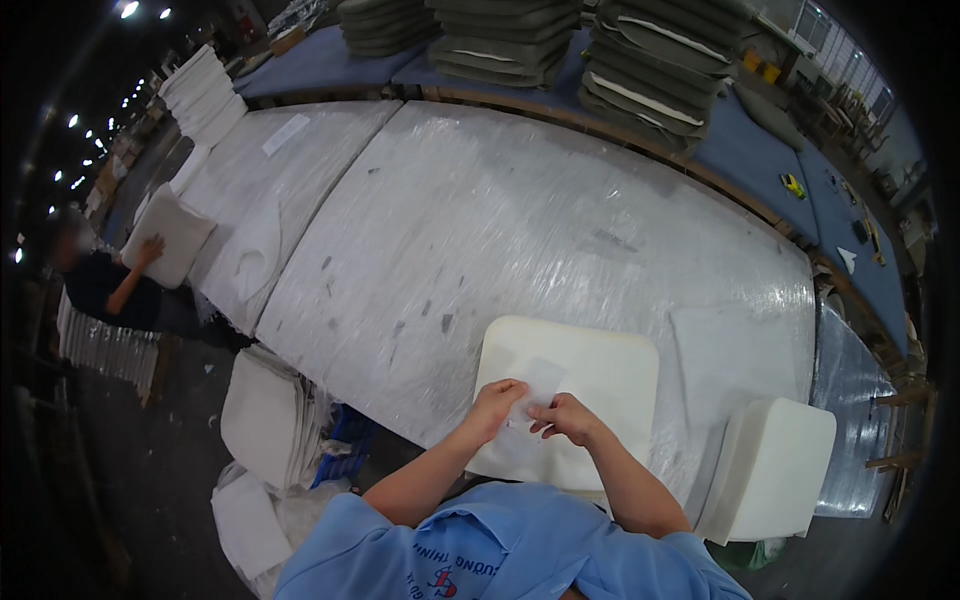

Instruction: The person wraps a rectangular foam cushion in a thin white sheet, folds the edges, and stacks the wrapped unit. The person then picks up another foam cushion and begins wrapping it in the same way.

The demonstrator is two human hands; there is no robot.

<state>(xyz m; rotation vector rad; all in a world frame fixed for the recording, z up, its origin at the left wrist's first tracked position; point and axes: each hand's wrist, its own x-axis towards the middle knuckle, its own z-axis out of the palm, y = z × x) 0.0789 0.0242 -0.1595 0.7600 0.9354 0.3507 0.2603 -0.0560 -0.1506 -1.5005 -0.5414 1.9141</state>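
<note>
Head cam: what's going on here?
A person in a blue shirt stands at a plastic-covered worktable. Both hands, left hand and right hand, pinch a small clear film piece over a white foam cushion lying flat. Another foam cushion leans at the table's right end. Far left, a co-worker handles a white cushion.

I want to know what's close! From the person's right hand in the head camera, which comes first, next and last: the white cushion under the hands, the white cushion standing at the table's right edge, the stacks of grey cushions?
From the right hand:
1. White foam cushion, directly beneath it.
2. Upright cushion, to the right at the table edge.
3. Grey cushion stacks, far across the table.
</note>
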